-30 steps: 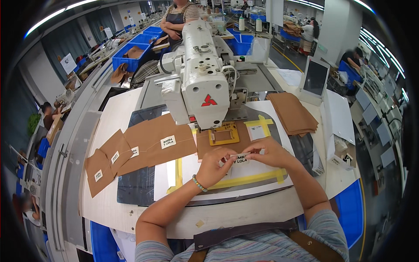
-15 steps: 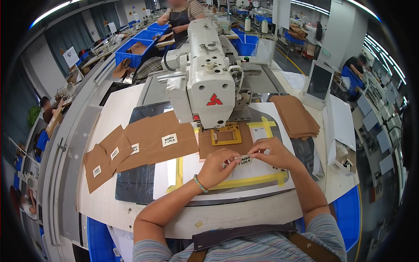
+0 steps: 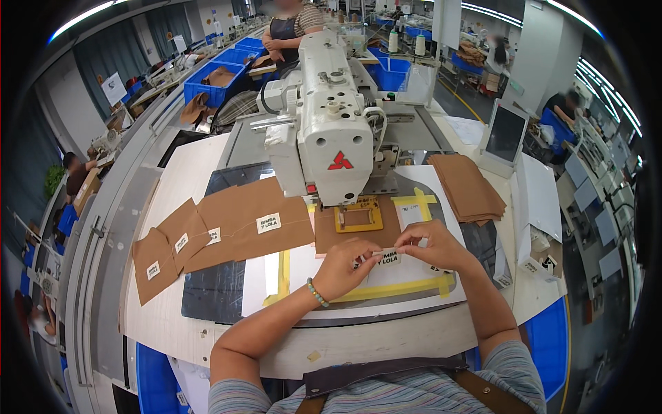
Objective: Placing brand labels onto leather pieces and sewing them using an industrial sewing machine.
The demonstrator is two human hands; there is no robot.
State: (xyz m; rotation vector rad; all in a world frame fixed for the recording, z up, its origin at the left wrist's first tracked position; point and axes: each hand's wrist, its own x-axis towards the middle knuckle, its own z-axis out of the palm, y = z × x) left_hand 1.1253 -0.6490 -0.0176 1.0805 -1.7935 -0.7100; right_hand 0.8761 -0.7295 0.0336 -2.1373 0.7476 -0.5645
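A small white label [image 3: 389, 259] with dark print is stretched between my two hands. My left hand [image 3: 339, 268], with a beaded bracelet at the wrist, pinches its left end. At the upper right edge, the thumb and fingers of my right hand [image 3: 436, 244] are closed on it. Just beyond my hands, a yellow clamp frame [image 3: 358, 217] rests on a brown piece of material [image 3: 329, 234] under the head of a white sewing machine [image 3: 336, 131]. Below lies a white template sheet [image 3: 348, 285] edged with yellow tape [image 3: 372, 292].
To the left, several overlapping brown pieces [image 3: 241, 238] bear white labels, with thread running across them. A stack of brown pieces [image 3: 467, 186] lies at right, near a small screen [image 3: 507, 131] and an open white box [image 3: 541, 238]. Across the machine stands another person [image 3: 286, 34].
Both hands keep hold of the label and have barely moved; slightly more of its face shows. The person across the machine has shifted their arms.
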